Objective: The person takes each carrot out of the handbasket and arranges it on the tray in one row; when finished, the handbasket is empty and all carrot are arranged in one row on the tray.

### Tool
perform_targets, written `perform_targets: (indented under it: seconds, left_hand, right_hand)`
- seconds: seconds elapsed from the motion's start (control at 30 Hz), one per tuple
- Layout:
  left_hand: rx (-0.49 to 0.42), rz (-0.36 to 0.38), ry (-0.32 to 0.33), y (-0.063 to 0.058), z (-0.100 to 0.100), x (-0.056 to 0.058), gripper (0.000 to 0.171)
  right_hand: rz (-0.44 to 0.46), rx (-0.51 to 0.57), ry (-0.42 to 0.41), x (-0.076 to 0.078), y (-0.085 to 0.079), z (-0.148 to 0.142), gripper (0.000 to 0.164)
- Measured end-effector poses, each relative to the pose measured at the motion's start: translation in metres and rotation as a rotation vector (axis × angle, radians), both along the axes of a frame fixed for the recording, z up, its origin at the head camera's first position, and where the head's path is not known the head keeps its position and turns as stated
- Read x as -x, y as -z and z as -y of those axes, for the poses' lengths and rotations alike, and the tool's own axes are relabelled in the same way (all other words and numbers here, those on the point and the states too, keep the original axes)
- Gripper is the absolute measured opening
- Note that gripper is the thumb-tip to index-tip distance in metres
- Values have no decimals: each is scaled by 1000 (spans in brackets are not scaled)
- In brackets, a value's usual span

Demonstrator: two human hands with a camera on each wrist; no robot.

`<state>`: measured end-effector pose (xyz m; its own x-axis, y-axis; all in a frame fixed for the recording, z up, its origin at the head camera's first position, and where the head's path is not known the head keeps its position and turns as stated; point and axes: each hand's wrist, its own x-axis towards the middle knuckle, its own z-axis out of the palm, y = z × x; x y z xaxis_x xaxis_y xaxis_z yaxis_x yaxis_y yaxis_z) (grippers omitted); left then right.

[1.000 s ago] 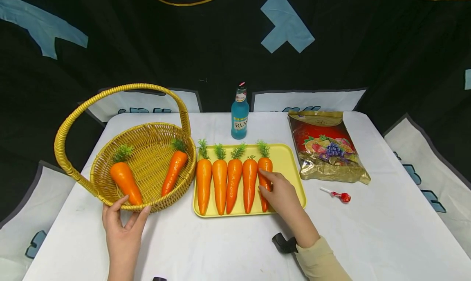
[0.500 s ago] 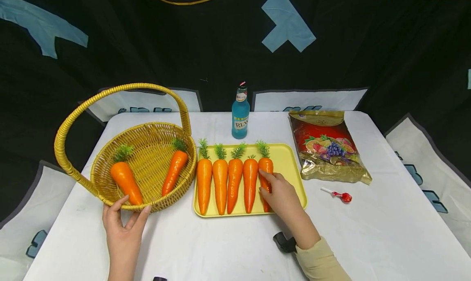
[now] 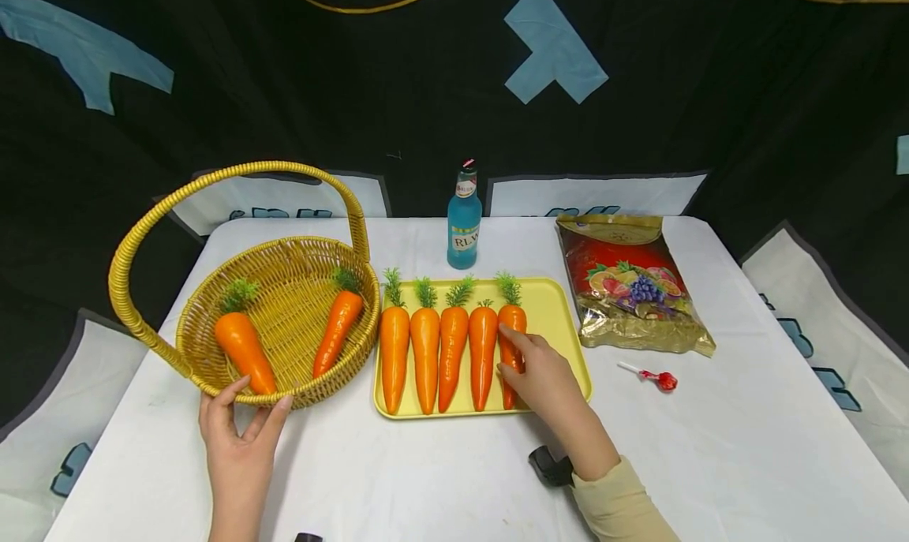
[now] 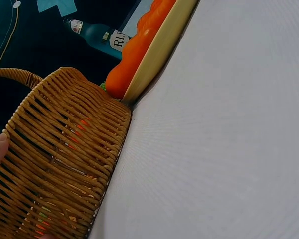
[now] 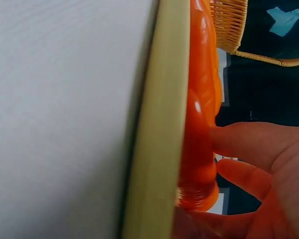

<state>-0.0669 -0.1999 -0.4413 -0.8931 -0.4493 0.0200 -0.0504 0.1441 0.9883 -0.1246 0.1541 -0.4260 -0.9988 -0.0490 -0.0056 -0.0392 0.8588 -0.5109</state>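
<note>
At the left of the head view, my left hand (image 3: 237, 439) holds the near rim of a yellow wicker basket (image 3: 287, 321) with a tall arched handle. Two toy carrots with green tops lie inside, a thick one (image 3: 244, 351) and a slimmer one (image 3: 337, 333). A yellow tray (image 3: 557, 313) bears a row of several carrots. My right hand (image 3: 547, 380) grips the rightmost carrot (image 3: 512, 319), which still lies on the tray. In the right wrist view, thumb and fingers lie about that carrot (image 5: 197, 144). The left wrist view shows the basket's outer wall (image 4: 65, 139) and a fingertip at its rim.
A blue bottle (image 3: 464, 230) stands upright behind the tray. To the right lie a red and gold bag (image 3: 635, 285) with printed fruit and a red lollipop (image 3: 663, 381). A white cloth covers the table (image 3: 426, 479); a dark curtain (image 3: 426, 92) hangs behind.
</note>
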Motion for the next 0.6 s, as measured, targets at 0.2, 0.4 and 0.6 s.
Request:
perform_targets:
  seconds: [0.2, 0.4, 0.6]
  left_hand:
    - [22, -8, -2, 0, 0, 0, 64]
    - [38, 2, -1, -1, -1, -1, 64]
    - [33, 13, 2, -1, -1, -1, 64]
  right_hand:
    - [-43, -66, 6, -1, -8, -3, 61]
    - [-131, -40, -6, 3, -25, -7, 57]
    - [-174, 37, -43, 15, -47, 9, 54]
